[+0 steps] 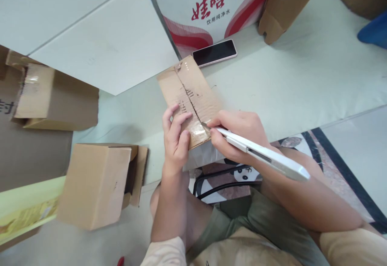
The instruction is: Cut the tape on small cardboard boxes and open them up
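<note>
A flat brown cardboard box (201, 84) lies on the pale surface in front of me, tilted in view. A dark slit runs along the middle of its top, and shiny clear tape shows at the near end. My left hand (175, 139) grips the box at its left side, fingertips bent onto the top and a little apart. In my right hand (243, 126) is a white utility knife (269, 157), fingers closed round its front part. The blade tip touches the slit near the box's near end.
A dark-screened phone (215, 53) lies beyond the box, against a white and red carton (217, 11). White panels (105, 44) stand at upper left. Open cardboard boxes (87, 181) sit at left, and a brown cardboard piece (287, 5) stands at upper right.
</note>
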`<state>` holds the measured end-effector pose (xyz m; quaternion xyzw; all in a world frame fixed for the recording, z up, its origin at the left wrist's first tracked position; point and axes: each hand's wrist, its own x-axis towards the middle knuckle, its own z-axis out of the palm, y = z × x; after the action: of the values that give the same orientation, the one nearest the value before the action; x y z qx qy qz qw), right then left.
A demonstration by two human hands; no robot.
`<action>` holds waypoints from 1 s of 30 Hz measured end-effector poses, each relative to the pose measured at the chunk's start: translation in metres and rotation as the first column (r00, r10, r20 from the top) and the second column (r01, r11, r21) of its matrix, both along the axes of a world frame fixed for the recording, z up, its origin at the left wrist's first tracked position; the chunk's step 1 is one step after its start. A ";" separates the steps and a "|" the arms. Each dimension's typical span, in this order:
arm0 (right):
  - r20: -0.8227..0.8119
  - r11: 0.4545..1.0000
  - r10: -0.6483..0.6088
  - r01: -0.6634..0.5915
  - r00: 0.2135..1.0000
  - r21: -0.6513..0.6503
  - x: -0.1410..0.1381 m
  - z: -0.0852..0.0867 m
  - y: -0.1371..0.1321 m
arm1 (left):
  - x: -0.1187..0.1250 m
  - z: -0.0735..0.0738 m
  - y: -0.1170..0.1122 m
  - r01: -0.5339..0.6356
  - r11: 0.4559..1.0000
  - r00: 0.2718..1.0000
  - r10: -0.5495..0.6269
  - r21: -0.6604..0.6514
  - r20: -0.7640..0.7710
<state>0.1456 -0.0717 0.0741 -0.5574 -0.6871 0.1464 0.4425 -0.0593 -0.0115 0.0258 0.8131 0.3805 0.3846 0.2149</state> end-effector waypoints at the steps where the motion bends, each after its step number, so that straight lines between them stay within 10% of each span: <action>1: 0.012 1.000 0.003 -0.004 1.000 0.015 0.000 -0.001 0.000 | 0.001 0.000 0.000 -0.004 1.000 1.000 0.004 -0.003 0.010; 30: -0.115 0.986 0.135 -0.122 0.984 0.109 0.004 0.002 0.002 | 0.003 0.001 -0.001 0.012 1.000 1.000 -0.011 -0.015 0.012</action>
<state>0.1499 -0.0701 0.0758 -0.4785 -0.6998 0.1732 0.5012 -0.0564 -0.0124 0.0271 0.8114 0.3774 0.3852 0.2255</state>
